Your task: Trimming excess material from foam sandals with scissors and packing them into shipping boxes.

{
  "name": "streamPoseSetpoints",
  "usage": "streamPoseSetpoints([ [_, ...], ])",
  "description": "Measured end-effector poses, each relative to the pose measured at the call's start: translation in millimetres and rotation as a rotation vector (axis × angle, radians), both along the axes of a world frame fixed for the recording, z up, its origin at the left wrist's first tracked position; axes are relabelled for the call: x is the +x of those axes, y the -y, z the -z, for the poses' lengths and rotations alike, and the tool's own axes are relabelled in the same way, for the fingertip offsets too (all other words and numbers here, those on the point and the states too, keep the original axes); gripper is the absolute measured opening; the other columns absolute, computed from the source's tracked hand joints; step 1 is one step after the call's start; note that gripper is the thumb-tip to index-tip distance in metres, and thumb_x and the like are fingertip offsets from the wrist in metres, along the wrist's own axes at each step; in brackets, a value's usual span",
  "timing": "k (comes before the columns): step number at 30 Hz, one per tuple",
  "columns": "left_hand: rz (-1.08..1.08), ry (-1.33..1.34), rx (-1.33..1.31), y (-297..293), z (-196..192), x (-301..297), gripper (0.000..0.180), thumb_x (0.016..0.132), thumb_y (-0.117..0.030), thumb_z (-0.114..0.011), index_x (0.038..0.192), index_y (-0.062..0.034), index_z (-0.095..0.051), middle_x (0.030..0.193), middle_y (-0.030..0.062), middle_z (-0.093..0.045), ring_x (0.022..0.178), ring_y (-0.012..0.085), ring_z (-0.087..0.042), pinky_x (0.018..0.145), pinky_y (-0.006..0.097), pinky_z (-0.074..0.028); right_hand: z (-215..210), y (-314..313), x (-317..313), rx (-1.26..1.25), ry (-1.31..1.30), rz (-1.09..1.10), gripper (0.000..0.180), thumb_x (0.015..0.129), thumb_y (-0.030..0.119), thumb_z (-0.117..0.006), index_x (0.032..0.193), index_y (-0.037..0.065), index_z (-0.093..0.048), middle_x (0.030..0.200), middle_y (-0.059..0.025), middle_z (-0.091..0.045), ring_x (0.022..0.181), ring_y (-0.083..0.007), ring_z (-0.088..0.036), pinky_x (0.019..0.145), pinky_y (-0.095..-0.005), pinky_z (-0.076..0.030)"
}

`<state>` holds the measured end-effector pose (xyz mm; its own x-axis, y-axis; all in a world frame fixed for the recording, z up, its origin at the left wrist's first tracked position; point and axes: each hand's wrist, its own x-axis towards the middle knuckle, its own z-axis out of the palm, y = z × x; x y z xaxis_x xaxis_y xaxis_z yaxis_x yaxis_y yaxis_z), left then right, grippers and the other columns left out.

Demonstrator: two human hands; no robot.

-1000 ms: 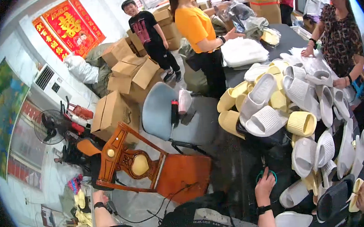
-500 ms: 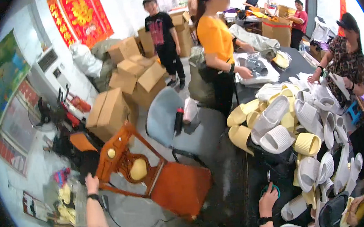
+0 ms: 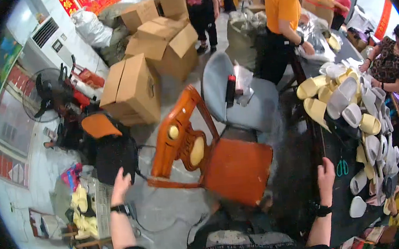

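Observation:
My left hand [image 3: 123,184] is raised with its fingers apart and empty, near a black seat [image 3: 116,162] and short of the carved wooden chair [image 3: 236,166]. My right hand [image 3: 326,177] is also empty, its fingers stretched upward beside the edge of the dark table [image 3: 337,207]. A pair of teal-handled scissors [image 3: 342,167] lies on that table, just right of my right hand and apart from it. Beyond the scissors, grey and yellow slide sandals [image 3: 342,98] are heaped along the table.
A grey-blue chair [image 3: 250,103] holding a dark bottle stands behind the wooden one. Cardboard boxes [image 3: 132,90] and a fan [image 3: 45,95] are at the left. A crate [image 3: 103,204] with yellow pieces stands lower left. A person in orange [image 3: 284,8] and others stand around the table.
My right hand has let go of the scissors, which now lie on the table. My left hand has come away from the wooden chair's back. The view has swung left and down.

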<state>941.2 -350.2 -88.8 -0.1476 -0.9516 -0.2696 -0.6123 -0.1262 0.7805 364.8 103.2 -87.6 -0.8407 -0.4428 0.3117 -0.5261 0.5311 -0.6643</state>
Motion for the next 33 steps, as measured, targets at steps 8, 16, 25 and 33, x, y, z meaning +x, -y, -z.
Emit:
streamPoseSetpoints([
  [8,-0.276,0.005,0.435,-59.3,31.3,176.8,0.033,0.086,-0.030,-0.053,0.109,-0.0055,-0.050,0.082,0.0068,-0.061,0.058,0.0144,-0.057,0.050,0.027,-0.044,-76.6,162.2,208.4,-0.026,0.672,-0.817,0.028,0.084,0.011,-0.055,0.110,0.001,-0.057,0.103,-0.0102,-0.062,0.096,-0.0158,-0.058,0.084,-0.0284,-0.046],
  [16,-0.033,-0.006,-0.509,-25.7,-206.4,130.1,0.040,0.090,-0.017,-0.049,0.127,0.0004,-0.045,0.098,0.0091,-0.061,0.085,0.0145,-0.057,0.082,0.029,-0.044,-35.7,252.4,357.8,0.093,1.349,-1.274,0.031,0.091,0.013,-0.048,0.118,-0.001,-0.050,0.101,-0.0081,-0.062,0.097,-0.0146,-0.057,0.086,-0.0285,-0.044],
  [25,0.770,-0.139,-1.108,124.7,-323.9,113.0,0.065,0.080,-0.056,-0.050,0.105,0.0038,-0.052,0.088,0.0142,-0.057,0.080,0.0227,-0.054,0.078,0.037,-0.040,6.7,413.7,492.1,0.003,1.627,-1.239,0.031,0.091,0.012,-0.049,0.120,-0.001,-0.048,0.099,-0.0077,-0.061,0.091,-0.0141,-0.057,0.083,-0.0285,-0.045],
  [33,0.650,0.101,-1.334,280.9,-334.5,158.9,0.052,0.083,-0.043,-0.054,0.103,0.0042,-0.049,0.081,0.0138,-0.056,0.072,0.0236,-0.054,0.071,0.037,-0.044,-3.0,586.9,560.8,-0.184,1.603,-0.979,0.026,0.090,0.011,-0.049,0.113,-0.001,-0.051,0.092,-0.0066,-0.062,0.082,-0.0133,-0.058,0.075,-0.0272,-0.047],
])
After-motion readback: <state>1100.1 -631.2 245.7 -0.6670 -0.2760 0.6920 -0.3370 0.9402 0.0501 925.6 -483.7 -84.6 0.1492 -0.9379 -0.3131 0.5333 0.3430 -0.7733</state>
